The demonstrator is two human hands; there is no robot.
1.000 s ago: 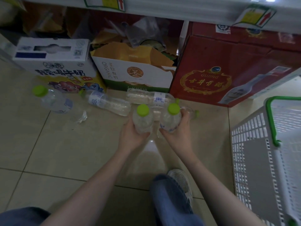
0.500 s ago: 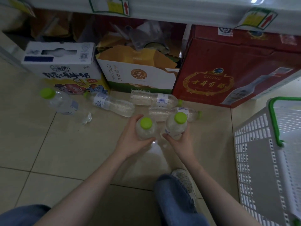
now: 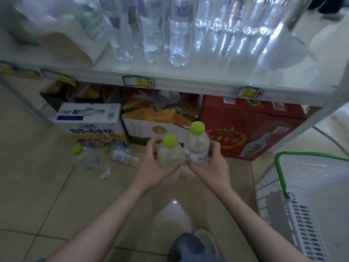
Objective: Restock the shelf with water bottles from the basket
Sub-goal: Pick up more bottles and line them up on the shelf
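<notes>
- Glossy beige tiled floor [image 3: 47, 195] with dark grout lines, catching a light glare.
- Cardboard boxes: white carton [image 3: 90, 120], red carton [image 3: 245, 127].

both hands [image 3: 151, 167] [image 3: 211, 167] raised, fingers [image 3: 151, 146] curled.

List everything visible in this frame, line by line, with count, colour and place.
held bottles: two, clear with green caps, upright, one in each hand
floor bottles: at least two, clear with green caps, lying left on the tiles
shelf bottles: several, clear, standing on the shelf; count blurred
shelf: one, white, across the top, with price tags
cartons: white, white-and-orange, red, under the shelf
basket: one, white with green handle, right on the floor
left hand: grip on the nearer bottle
right hand: grip on the taller-looking bottle
knee and shoe: bottom centre
</notes>
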